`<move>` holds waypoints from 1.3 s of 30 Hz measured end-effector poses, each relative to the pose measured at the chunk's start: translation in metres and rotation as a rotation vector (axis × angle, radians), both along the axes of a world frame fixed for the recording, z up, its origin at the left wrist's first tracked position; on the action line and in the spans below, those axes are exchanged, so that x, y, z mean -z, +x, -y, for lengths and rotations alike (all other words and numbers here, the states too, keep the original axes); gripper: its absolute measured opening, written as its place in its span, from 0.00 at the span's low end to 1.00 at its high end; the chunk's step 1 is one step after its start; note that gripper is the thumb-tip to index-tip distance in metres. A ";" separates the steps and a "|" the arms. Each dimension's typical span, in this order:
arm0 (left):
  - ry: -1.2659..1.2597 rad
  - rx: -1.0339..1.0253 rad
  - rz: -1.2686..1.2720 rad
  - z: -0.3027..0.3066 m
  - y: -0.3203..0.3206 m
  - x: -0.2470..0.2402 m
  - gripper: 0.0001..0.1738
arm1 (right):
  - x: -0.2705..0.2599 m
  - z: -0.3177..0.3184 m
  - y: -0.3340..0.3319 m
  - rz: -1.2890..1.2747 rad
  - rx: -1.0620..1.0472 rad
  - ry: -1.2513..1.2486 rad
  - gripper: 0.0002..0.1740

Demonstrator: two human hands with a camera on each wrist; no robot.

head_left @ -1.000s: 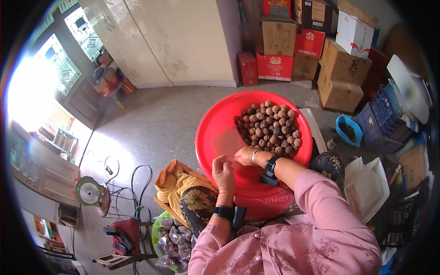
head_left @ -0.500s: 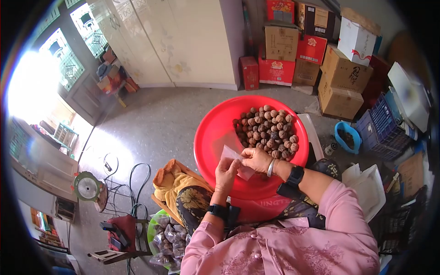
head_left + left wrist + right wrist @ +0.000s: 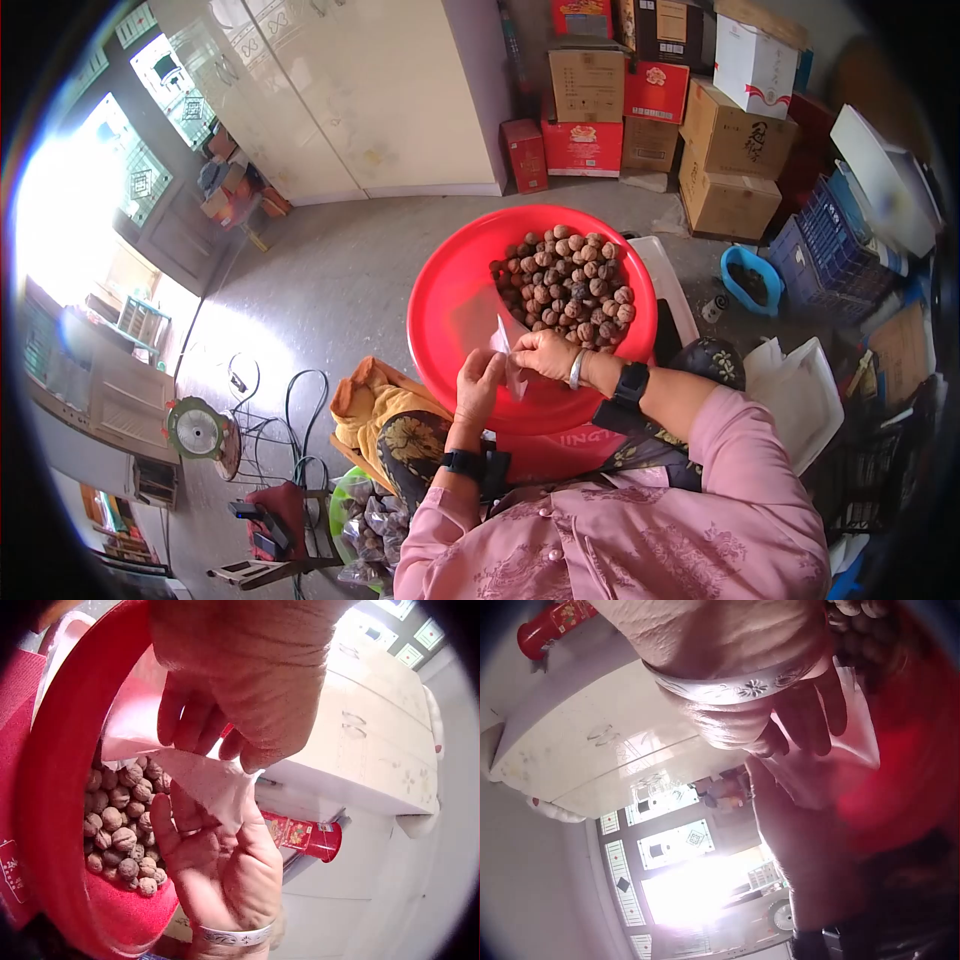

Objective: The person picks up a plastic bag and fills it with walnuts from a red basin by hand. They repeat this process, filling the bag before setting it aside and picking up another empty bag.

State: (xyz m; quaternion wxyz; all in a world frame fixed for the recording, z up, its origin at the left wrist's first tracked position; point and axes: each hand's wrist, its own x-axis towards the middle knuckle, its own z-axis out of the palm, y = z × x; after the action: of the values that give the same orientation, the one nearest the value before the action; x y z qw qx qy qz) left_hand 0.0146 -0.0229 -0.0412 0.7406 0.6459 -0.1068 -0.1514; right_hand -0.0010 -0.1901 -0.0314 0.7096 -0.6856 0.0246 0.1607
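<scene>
Both hands pinch a thin, translucent plastic bag (image 3: 505, 350) over the near part of a red basin (image 3: 430, 300). My left hand (image 3: 480, 385) grips one edge of the bag with thumb and fingertips. Opposite it, my right hand (image 3: 545, 355), with a silver bangle, holds the other edge. In the left wrist view the bag (image 3: 206, 780) stretches between the two hands, its folds hanging down. Many brown walnuts (image 3: 565, 280) lie heaped on the basin's right side. A flat, pale translucent sheet (image 3: 475, 312) lies in the basin beside them.
At the lower left stands a green tub (image 3: 340, 510) of bagged walnuts, near a small stool (image 3: 275, 520). A yellow cloth (image 3: 375, 400) lies by the left knee. Stacked boxes (image 3: 650, 110), a blue bowl (image 3: 750, 280) and a white tray (image 3: 800, 400) are on the right.
The hands started close together over the basin, then lifted the plastic bag into clear view between them. Now the bag stands more upright between the fingers. The walnuts have stayed in place.
</scene>
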 end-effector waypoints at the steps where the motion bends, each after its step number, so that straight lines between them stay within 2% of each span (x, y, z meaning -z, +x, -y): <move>1: 0.003 0.005 0.000 0.000 0.000 0.001 0.07 | -0.003 -0.002 -0.001 0.000 0.005 0.003 0.09; 3: 0.005 0.016 -0.031 -0.001 -0.001 0.000 0.07 | -0.008 -0.006 -0.005 0.021 0.018 -0.139 0.08; 9: 0.092 0.020 -0.021 0.004 -0.005 0.004 0.09 | -0.007 -0.002 -0.006 0.120 0.001 -0.245 0.08; 10: 0.134 -0.038 0.179 0.005 -0.002 0.018 0.07 | -0.006 0.000 -0.005 0.147 -0.004 -0.292 0.08; 11: 0.137 -0.042 0.176 0.003 0.000 0.025 0.07 | -0.005 0.002 -0.006 0.144 -0.008 -0.289 0.08; 13: 0.493 -0.122 0.361 0.001 0.001 0.030 0.07 | -0.006 0.006 -0.007 0.310 0.108 -0.486 0.09; 15: 0.498 -0.194 0.337 0.004 -0.001 0.029 0.07 | -0.001 0.013 -0.003 0.281 0.143 -0.446 0.10; 17: 0.502 -0.265 0.312 0.006 -0.004 0.020 0.08 | 0.001 0.022 -0.001 0.334 0.225 -0.726 0.09; 18: 0.458 -0.302 0.290 0.007 -0.006 0.015 0.08 | -0.007 0.026 -0.002 0.346 0.268 -0.731 0.07; 19: 0.413 -0.336 0.267 0.007 -0.009 0.009 0.09 | -0.006 0.030 0.000 0.359 0.327 -0.847 0.06; 20: 0.311 -0.313 0.236 0.007 -0.011 0.004 0.09 | -0.009 0.036 0.000 0.373 0.315 -0.834 0.06; 21: 0.312 -0.305 0.227 0.007 -0.013 0.003 0.09 | -0.015 0.042 0.000 0.386 0.302 -0.820 0.06; 23: 0.070 -0.259 0.093 0.006 -0.014 0.002 0.10 | -0.023 0.047 0.000 0.354 0.247 -0.755 0.08; 26: 0.001 -0.248 0.035 0.003 -0.009 0.000 0.11 | -0.014 0.052 0.000 0.398 0.219 -0.730 0.07; 28: -0.002 -0.283 -0.007 0.002 -0.007 0.003 0.11 | -0.013 0.053 -0.001 0.091 0.050 -0.547 0.09; 29: -0.004 -0.285 -0.010 0.001 -0.007 0.003 0.11 | -0.009 0.053 -0.003 0.089 0.048 -0.549 0.09; 32: 0.018 -0.253 -0.020 -0.001 -0.004 0.009 0.10 | 0.014 0.053 -0.005 0.246 -0.249 -0.996 0.10; 35: -0.020 -0.298 0.068 -0.002 0.003 0.030 0.09 | 0.036 0.048 -0.007 0.231 -0.453 -1.232 0.15; 37: 0.174 -0.345 0.196 -0.004 0.005 0.030 0.08 | 0.043 0.043 -0.008 0.211 -0.529 -1.315 0.16; 38: 0.174 -0.345 0.197 -0.005 0.004 0.031 0.08 | 0.046 0.042 -0.009 0.188 -0.605 -1.398 0.17; 39: 0.040 -0.324 0.122 -0.003 0.002 0.024 0.08 | 0.051 0.041 -0.010 0.190 -0.605 -1.399 0.17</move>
State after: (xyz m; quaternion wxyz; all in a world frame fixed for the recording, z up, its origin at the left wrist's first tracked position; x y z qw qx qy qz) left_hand 0.0162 -0.0201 -0.0648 0.7345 0.6772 -0.0428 0.0074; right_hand -0.0106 -0.2315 -0.0822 0.0348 -0.9627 -0.1291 0.2353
